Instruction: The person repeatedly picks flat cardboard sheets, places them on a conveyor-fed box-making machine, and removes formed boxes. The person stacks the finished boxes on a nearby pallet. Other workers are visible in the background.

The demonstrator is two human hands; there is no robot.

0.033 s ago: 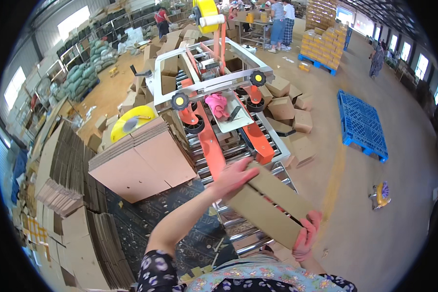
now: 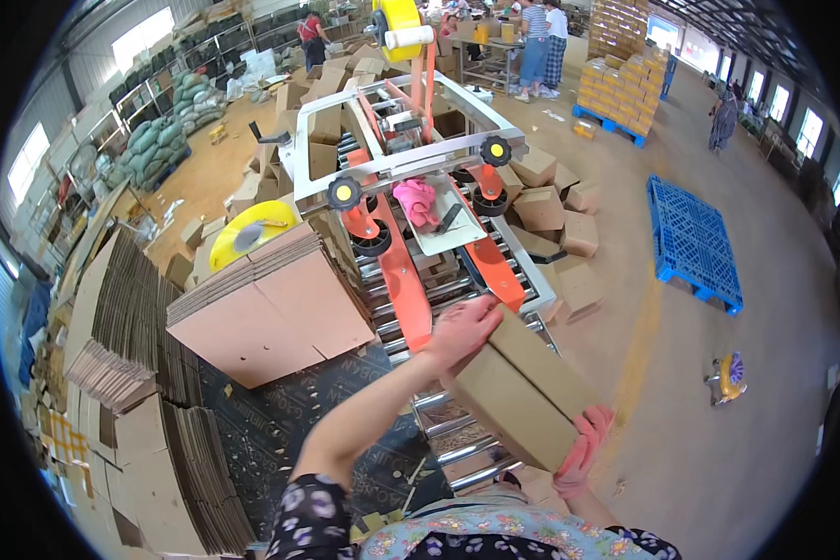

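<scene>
I hold a closed brown cardboard box (image 2: 523, 392) with both hands, just above the steel rollers (image 2: 448, 439) at the near end of a carton-sealing machine. My bare left hand (image 2: 462, 329) presses on the box's far top end. My right hand (image 2: 579, 453), in a pink glove, grips its near right end. The box points toward the machine's two orange side belts (image 2: 403, 280). A pink glove or cloth (image 2: 415, 201) lies on the machine's middle plate.
A stack of flat cartons (image 2: 271, 299) with a yellow tape roll (image 2: 247, 231) stands left of the rollers. More flat cardboard (image 2: 121, 373) is piled far left. Sealed boxes (image 2: 551, 205) lie beyond the machine, a blue pallet (image 2: 695, 243) at right, people (image 2: 537, 47) at the back.
</scene>
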